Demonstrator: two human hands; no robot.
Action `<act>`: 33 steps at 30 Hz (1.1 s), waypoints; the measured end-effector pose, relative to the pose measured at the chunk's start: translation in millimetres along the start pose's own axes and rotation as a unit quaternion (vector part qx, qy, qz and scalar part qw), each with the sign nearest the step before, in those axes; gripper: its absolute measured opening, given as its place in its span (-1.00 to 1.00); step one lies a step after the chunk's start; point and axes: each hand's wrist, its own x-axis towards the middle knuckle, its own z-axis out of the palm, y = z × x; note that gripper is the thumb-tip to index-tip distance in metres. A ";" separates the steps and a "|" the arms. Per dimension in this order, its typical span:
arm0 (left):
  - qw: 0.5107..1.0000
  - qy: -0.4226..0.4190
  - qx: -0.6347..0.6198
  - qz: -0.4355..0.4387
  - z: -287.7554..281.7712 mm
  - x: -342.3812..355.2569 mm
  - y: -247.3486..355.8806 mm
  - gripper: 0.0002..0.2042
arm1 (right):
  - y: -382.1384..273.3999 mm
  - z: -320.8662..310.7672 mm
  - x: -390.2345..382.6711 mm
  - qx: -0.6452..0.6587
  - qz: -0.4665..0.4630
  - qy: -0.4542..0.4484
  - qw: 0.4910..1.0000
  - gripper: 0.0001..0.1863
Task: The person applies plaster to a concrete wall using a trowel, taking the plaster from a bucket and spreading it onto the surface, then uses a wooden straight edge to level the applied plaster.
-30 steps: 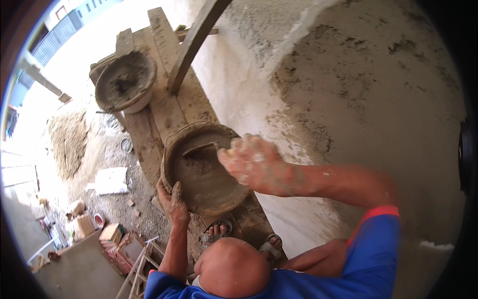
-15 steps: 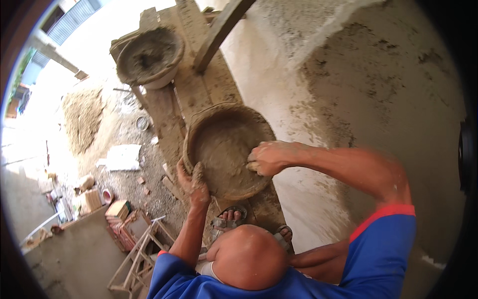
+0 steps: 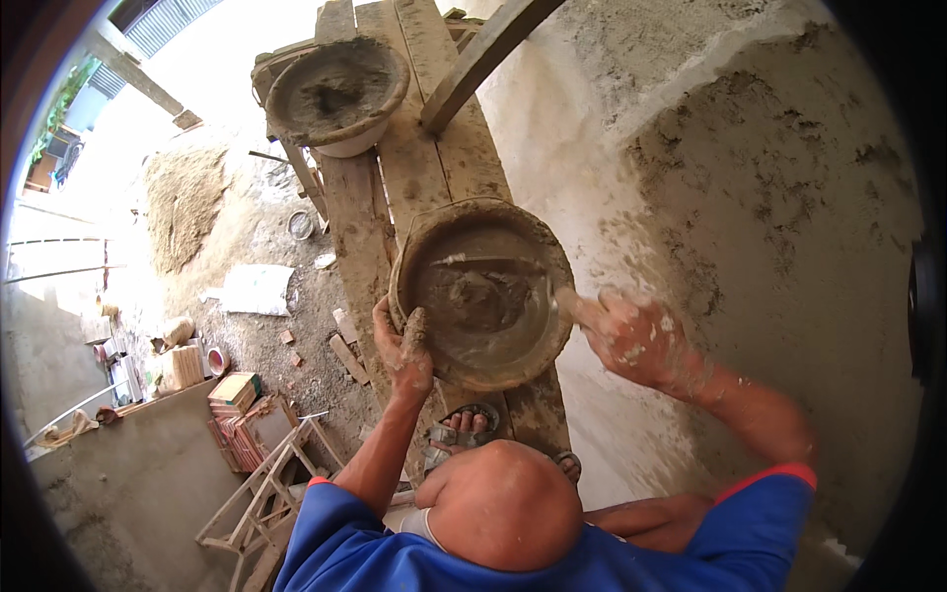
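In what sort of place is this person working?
Most likely a building site: a wall patchily coated with plaster-like material stands beside a plank platform, which bears a basin of wet-looking mix.

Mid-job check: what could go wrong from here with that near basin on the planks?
Shifting: the left hand grips the left rim of the near basin, so a hard push from the right hand at the opposite side might slide or tilt it on the planks.

Spilling: the wet mix inside could slop over, perhaps onto the sandaled foot close by.
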 end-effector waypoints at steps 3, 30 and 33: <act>0.999 -0.010 0.003 0.032 4.2 0.4 -3.7 -0.62 | 22.1 16.7 17.1 -0.179 -0.086 0.214 0.956 -0.68; 1.000 -0.021 -0.022 -0.009 -0.8 2.3 -23.8 -0.47 | 19.3 53.3 -19.7 0.216 -0.083 0.032 0.972 -0.64; 1.000 -0.013 -0.024 0.013 -5.9 3.5 -18.9 -0.49 | 12.1 50.0 -7.5 0.049 -0.015 0.032 0.998 -0.59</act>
